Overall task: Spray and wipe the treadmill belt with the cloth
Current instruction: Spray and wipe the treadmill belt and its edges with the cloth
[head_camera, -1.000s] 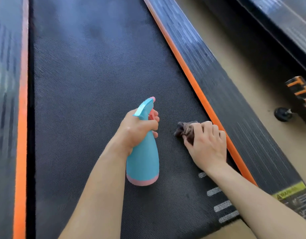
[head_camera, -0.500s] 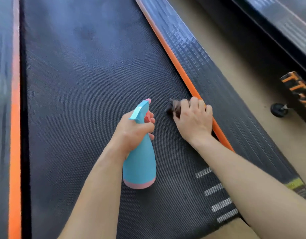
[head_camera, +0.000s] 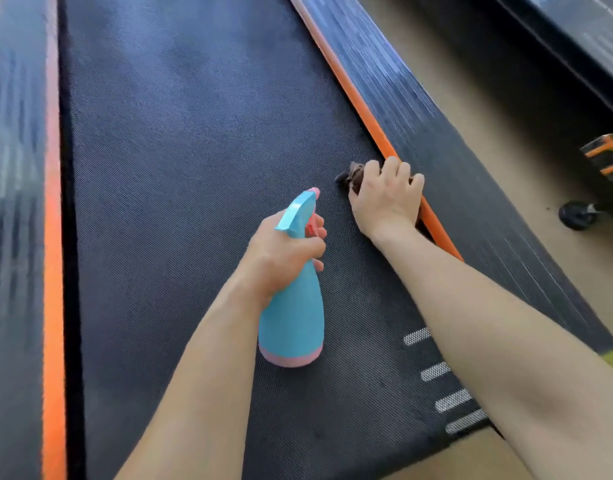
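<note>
The black textured treadmill belt [head_camera: 180, 174] fills the middle of the view. My left hand [head_camera: 281, 258] grips a light blue spray bottle [head_camera: 293, 306] with a pink base and pink trigger, held just above the belt, nozzle pointing away from me. My right hand [head_camera: 386, 199] presses a small dark brown cloth [head_camera: 352, 178] flat on the belt, right against the orange strip [head_camera: 360, 105] at the belt's right edge. Only a corner of the cloth shows past my fingers.
Black ribbed side rails [head_camera: 454, 161] with orange strips run along both sides of the belt. Tan floor [head_camera: 499, 109] lies to the right, with a black foot [head_camera: 578, 216] and an orange-marked part [head_camera: 606, 161] of a neighbouring machine. White dashes [head_camera: 440, 372] mark the belt's near right.
My right hand has slid the cloth forward along the belt's right edge, away from me. The left hand with the bottle has stayed about where it was.
</note>
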{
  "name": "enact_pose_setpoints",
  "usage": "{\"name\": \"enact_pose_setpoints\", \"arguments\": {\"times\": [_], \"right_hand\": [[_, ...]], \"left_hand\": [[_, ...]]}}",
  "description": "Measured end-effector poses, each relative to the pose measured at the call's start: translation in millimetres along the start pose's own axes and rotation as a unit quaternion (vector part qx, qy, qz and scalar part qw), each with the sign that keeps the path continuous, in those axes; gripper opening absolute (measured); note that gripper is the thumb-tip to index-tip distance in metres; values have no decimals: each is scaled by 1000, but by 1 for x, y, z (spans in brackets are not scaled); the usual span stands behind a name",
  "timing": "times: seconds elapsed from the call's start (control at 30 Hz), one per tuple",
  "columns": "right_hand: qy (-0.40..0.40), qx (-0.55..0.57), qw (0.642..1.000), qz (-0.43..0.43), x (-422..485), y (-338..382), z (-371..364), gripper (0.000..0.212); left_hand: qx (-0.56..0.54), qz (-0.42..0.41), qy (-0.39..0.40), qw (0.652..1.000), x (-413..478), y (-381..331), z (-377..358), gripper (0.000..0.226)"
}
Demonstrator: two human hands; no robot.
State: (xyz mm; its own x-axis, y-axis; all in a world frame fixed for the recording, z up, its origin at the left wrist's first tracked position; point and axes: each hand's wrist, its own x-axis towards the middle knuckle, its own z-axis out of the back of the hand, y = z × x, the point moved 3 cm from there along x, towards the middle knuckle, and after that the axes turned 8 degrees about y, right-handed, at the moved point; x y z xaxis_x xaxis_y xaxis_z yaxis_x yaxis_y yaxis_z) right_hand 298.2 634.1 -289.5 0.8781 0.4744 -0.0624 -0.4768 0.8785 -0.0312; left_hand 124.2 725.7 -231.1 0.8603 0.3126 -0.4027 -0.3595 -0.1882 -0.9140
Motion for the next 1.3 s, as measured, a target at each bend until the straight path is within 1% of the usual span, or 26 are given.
{"name": "enact_pose_setpoints", "arguments": {"times": [0.13, 0.23, 0.3, 0.4, 0.5, 0.57, 0.67, 0.77, 0.8, 0.87, 0.93, 0.97, 1.0, 1.1, 1.17, 1.23, 1.3], "right_hand": [[-49, 2, 999, 2, -83, -42, -4, 41], [-37, -11, 999, -1, -141, -71, -15, 41], [-43, -14, 999, -3, -142, -72, -20, 41], [-59, 0, 998, -2, -103, -52, -15, 42], [-24, 20, 999, -11, -68, -31, -8, 43], [-15, 34, 999, -10, -76, -30, -7, 44], [-30, 44, 998, 35, -129, -49, -11, 43], [-25, 51, 997, 61, -188, -73, -18, 41], [-20, 50, 997, 62, -203, -79, -21, 41], [-18, 45, 997, 61, -223, -84, -23, 41], [-17, 50, 997, 60, -236, -87, -22, 41], [-15, 58, 997, 54, -241, -89, -20, 42], [-11, 65, 997, 46, -247, -91, -18, 43], [-11, 81, 996, 18, -260, -100, -14, 45], [-11, 86, 996, 2, -266, -105, -13, 44], [6, 86, 996, -13, -270, -108, -14, 45], [15, 87, 996, -21, -277, -109, -15, 46]], "left_hand": [[6, 14, 14, 1000, 4, 1, -2, 55], [31, 28, 13, 999, 6, 1, -2, 41], [39, 25, 10, 999, 5, 2, -1, 36], [43, 17, -4, 999, 3, 2, -2, 36], [42, 6, -12, 999, -5, 1, -6, 26], [48, -10, -9, 999, -11, 3, -11, 32], [68, -28, -11, 997, -23, 5, -14, 33], [32, -40, 4, 999, -28, 4, -12, 49], [26, -42, 5, 999, -28, 4, -12, 51], [31, -45, 0, 999, -30, 0, -15, 41], [51, -43, -4, 998, -36, -4, -20, 25], [54, -36, -3, 998, -41, -4, -24, 20], [46, -31, 2, 998, -48, -2, -30, 20], [-19, -2, 26, 999, -74, 12, -53, 33], [-6, 35, 46, 998, -88, 27, -71, 35], [15, 72, 60, 996, -96, 41, -88, 29], [7, 97, 65, 993, -102, 53, -102, 22]]}}
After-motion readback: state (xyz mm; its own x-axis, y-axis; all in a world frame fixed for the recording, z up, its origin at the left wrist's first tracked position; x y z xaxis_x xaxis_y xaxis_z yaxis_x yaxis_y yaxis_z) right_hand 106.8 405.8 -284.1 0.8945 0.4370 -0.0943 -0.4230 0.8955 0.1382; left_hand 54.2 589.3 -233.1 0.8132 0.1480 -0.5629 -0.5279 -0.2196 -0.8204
